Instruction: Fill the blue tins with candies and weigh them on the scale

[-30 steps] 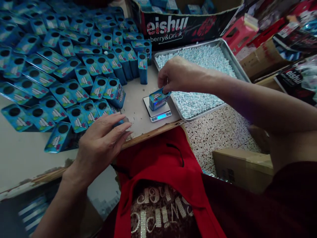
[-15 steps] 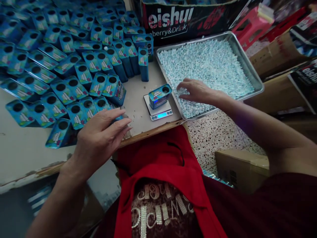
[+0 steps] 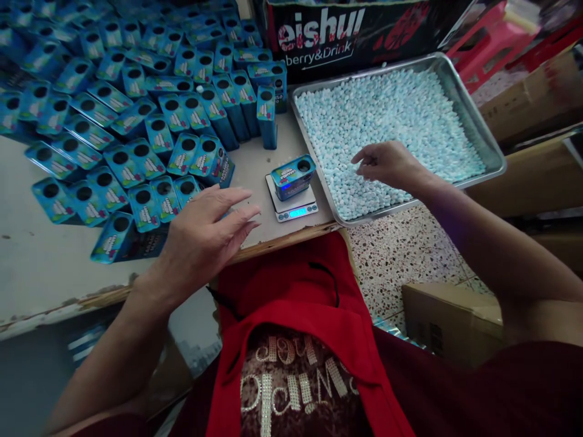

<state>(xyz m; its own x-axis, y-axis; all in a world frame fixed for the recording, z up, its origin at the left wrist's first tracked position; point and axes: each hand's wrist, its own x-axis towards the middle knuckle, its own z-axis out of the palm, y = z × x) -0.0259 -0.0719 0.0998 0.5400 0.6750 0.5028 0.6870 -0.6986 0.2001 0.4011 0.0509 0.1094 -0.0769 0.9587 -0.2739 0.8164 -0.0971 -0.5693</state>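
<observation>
- Nearest me is a red apron (image 3: 282,273) over a brown top with glittering letters.
- At my distance I see the left hand (image 3: 212,227) open, fingers loosely spread; whether it touches the tins behind it, I cannot tell.
- A blue tin (image 3: 293,182) stands on a small digital scale (image 3: 298,212), its round opening upward (the display glows, digits unreadable).
- The right hand (image 3: 392,164) is over pale blue candies (image 3: 387,103), fingers curled; I cannot tell whether it pinches any. I judge small pinches best, with hands off tin and scale for a true reading.
- The candies fill a metal tray (image 3: 473,121) right of the scale.
- Many open-topped tins (image 3: 122,170) crowd the worn, chipped table (image 3: 27,255).
- Beyond are a black printed box (image 3: 328,36) and a red plastic stool (image 3: 492,45); speckled floor (image 3: 396,249) shows below.
</observation>
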